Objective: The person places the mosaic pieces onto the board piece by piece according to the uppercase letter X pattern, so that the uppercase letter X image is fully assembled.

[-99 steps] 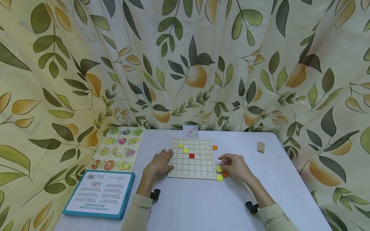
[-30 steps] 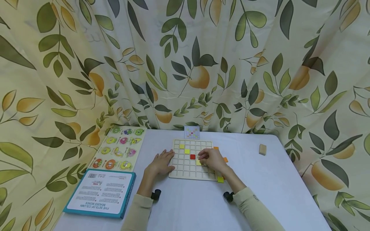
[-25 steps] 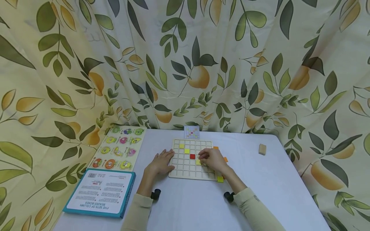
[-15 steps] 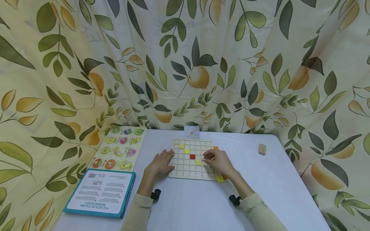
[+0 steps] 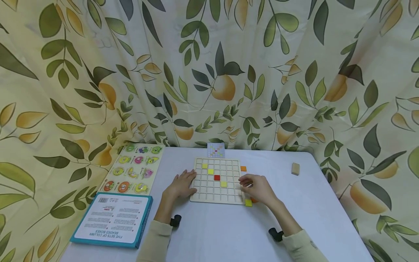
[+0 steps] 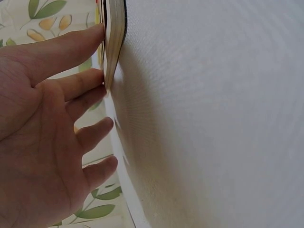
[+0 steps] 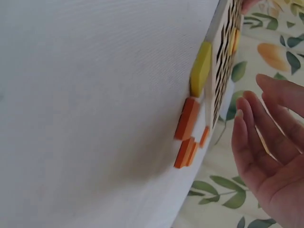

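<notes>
A pale grid board (image 5: pixel 203 193) lies mid-table. A diagonal of small square tiles fills some cells: two yellow ones, a red tile (image 5: pixel 217 178), then a yellow tile (image 5: pixel 223 184). My left hand (image 5: pixel 181 183) rests with spread fingertips and thumb at the board's left edge, seen close in the left wrist view. Over the right edge hovers my right hand (image 5: pixel 260 189), fingers loosely bent and holding nothing. Beneath and beside it lie a loose yellow tile (image 7: pixel 201 70) and several orange tiles (image 7: pixel 187 118); the hand partly covers them in the head view.
A small pattern card (image 5: pixel 216 150) stands behind the board. On the left are a fruit picture sheet (image 5: pixel 132 169) and a blue-edged box (image 5: pixel 111 220). A small wooden block (image 5: pixel 295 168) sits at the right. Patterned curtain hangs behind the table.
A yellow tile from the right-side pile now sits in the grid below the red one. My right hand let go of it and moved right, off the cells. The left hand stayed put.
</notes>
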A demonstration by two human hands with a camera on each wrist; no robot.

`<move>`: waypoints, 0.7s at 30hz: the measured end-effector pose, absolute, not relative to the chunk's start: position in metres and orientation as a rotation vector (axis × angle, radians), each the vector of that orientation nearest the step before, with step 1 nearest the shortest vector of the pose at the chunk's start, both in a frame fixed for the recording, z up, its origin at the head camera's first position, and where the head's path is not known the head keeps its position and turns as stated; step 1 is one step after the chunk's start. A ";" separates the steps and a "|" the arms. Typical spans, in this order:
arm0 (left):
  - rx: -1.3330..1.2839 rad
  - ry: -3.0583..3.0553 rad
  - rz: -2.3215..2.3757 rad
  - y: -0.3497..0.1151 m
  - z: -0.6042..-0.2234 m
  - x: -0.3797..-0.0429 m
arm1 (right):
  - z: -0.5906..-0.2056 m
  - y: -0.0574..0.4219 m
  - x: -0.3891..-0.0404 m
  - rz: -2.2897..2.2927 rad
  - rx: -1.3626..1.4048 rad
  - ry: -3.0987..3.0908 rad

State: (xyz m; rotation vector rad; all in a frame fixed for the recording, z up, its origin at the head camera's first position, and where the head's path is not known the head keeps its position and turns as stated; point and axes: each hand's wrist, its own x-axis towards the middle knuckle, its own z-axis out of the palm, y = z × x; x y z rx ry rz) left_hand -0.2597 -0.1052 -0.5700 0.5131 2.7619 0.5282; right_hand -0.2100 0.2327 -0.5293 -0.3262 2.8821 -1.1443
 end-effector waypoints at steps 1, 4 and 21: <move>0.516 2.762 0.527 -0.105 -0.571 -0.260 | -0.530 0.235 -0.208 -1.138 -0.325 2.874; 0.515 2.762 0.531 -0.105 -0.570 -0.260 | -0.531 0.242 -0.203 -1.114 -0.309 2.851; 0.532 2.747 0.520 -0.103 -0.560 -0.255 | -0.545 0.258 -0.189 -0.954 -0.340 2.815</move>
